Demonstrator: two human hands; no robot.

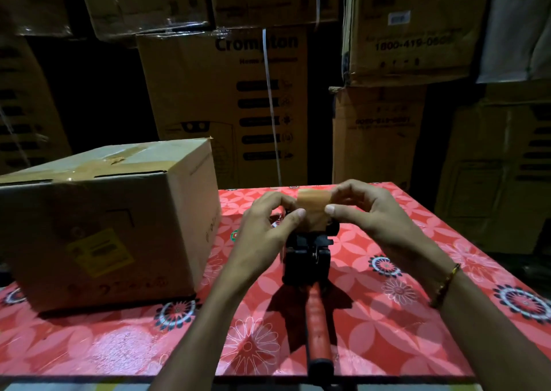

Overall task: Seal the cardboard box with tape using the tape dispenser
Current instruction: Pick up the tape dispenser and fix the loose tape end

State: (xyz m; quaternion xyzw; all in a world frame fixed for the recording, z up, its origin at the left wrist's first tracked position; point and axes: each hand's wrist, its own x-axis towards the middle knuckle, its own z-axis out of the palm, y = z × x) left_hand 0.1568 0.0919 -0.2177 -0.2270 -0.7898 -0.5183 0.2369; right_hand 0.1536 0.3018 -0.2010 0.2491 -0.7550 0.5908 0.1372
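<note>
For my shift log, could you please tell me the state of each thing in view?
Brown cardboard box: closed, taped on top.
Red-handled black tape dispenser: lying on the table.
Tan tape strip: pulled out, pinched at both sides.
Left hand: pinching tape.
Right hand: pinching tape.

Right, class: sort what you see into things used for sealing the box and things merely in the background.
Used for the job:
cardboard box
tape dispenser
tape
left hand
right hand

Background:
stacked cartons
floral tablecloth

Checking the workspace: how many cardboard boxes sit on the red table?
1: the cardboard box at the left of the red table. Other cartons are stacked behind.
</note>
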